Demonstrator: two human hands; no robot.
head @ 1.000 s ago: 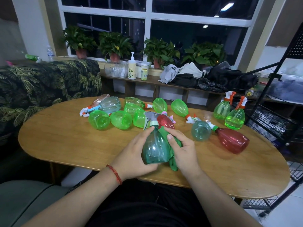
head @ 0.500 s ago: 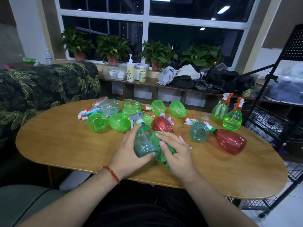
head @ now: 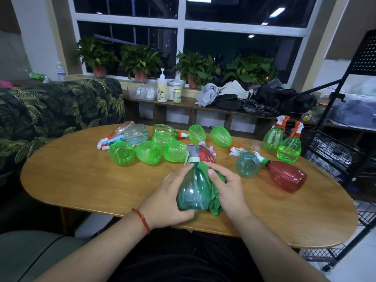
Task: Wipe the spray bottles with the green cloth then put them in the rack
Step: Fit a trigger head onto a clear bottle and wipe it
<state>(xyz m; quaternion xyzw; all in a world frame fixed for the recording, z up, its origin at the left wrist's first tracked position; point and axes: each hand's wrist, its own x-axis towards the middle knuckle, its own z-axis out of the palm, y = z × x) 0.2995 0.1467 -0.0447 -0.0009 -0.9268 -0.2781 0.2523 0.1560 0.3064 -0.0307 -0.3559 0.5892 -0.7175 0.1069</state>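
Observation:
A teal spray bottle (head: 194, 190) with a grey trigger head is held over the near edge of the wooden table (head: 85, 184). My left hand (head: 168, 200) grips its left side and base. My right hand (head: 227, 188) presses the green cloth (head: 213, 197) against the bottle's right side, fingers curled round the cloth. Several green bottles (head: 149, 152) lie in a heap behind. A red bottle (head: 286, 176) and a pale teal bottle (head: 247, 164) lie to the right. Two green bottles (head: 289, 148) stand upright near the black rack (head: 333, 151).
A leaf-patterned sofa (head: 50, 110) borders the table's left. Behind it runs a low shelf (head: 203, 110) with clothes, a pump dispenser and potted plants. The black wire rack stands at the right edge, with baskets at table height and lower.
The teal bottle has come back toward me and sits more upright. My right hand with the cloth has slid down along the bottle's right side.

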